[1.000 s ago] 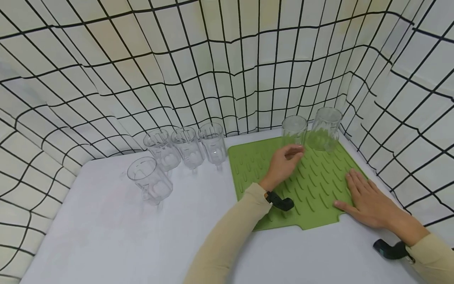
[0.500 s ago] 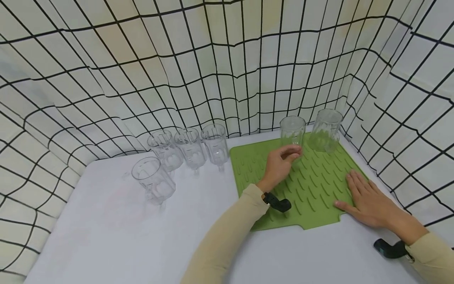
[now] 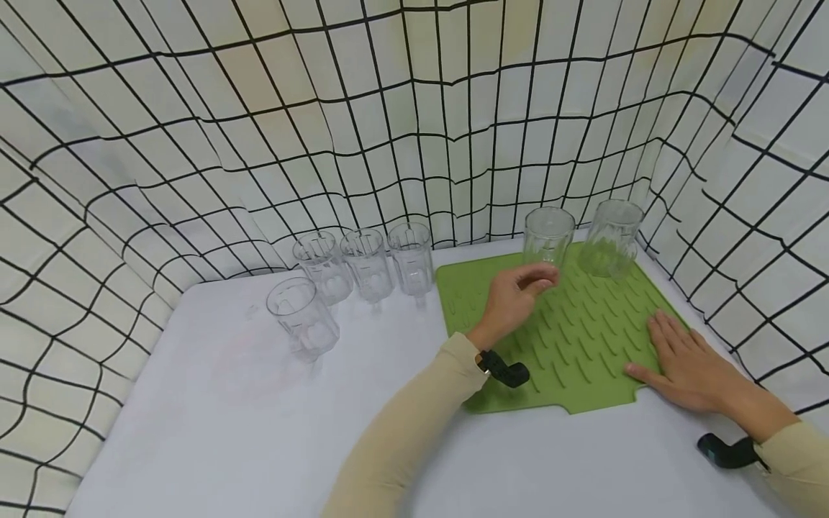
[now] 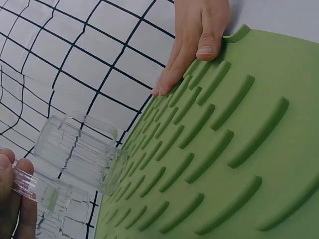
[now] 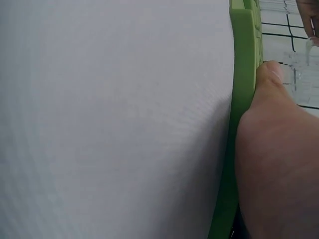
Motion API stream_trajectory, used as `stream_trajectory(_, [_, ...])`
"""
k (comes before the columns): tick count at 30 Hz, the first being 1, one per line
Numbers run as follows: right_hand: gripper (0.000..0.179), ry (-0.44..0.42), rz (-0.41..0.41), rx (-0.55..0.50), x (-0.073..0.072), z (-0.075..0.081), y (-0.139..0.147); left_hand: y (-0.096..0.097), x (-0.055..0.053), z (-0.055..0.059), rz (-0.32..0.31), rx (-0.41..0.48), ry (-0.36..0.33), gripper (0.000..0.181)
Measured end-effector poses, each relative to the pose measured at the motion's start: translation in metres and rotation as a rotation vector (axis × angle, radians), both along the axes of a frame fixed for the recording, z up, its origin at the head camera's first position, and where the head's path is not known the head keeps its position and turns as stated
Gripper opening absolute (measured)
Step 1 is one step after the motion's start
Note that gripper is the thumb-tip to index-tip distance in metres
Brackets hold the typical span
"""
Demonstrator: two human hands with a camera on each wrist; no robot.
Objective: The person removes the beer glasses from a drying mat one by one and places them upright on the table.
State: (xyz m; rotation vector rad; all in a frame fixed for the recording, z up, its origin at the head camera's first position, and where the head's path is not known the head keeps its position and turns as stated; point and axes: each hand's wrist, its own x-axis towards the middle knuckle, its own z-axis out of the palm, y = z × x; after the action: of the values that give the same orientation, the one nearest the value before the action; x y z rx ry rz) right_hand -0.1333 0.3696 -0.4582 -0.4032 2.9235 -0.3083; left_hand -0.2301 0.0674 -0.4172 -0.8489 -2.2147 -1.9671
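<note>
My left hand (image 3: 512, 298) pinches the handle of a clear glass mug (image 3: 547, 237) at the back of a green ridged mat (image 3: 583, 360). In the left wrist view, the thumb and fingers (image 4: 27, 199) are on that handle (image 4: 31, 186). A second glass mug (image 3: 609, 237) stands just to its right, near the mat's back right corner, with a gap between them. My right hand (image 3: 689, 367) lies flat on the mat's right front edge, fingers straight. From the right wrist, its thumb (image 5: 271, 82) shows against the mat's edge (image 5: 242, 64).
Left of the mat, on the white table (image 3: 227, 417), three glass mugs stand in a row: one (image 3: 324, 270), another (image 3: 368, 266) and a third (image 3: 412, 260). One more mug (image 3: 304, 316) stands in front of them. A black-gridded white cloth (image 3: 388, 129) rises behind and beside the table.
The head view has shifted a little. My left hand and its mug have moved slightly left over the mat, widening the gap to the second mug. The right hand stays on the mat.
</note>
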Motion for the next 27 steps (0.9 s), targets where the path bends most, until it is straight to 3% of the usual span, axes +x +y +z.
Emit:
stream_trajectory(7, [0.102, -0.005, 0.004, 0.004, -0.001, -0.001, 0.001, -0.014, 0.007, 0.006, -0.020, -0.014, 0.005, 0.026])
stream_trajectory(19, [0.102, -0.005, -0.009, 0.018, -0.002, 0.001, 0.001, -0.036, 0.021, 0.013, 0.019, -0.073, -0.036, 0.023])
stream_trajectory(27, [0.091, 0.063, -0.020, 0.011, -0.006, 0.010, 0.001, -0.055, 0.029, 0.011, -0.008, -0.112, 0.025, 0.023])
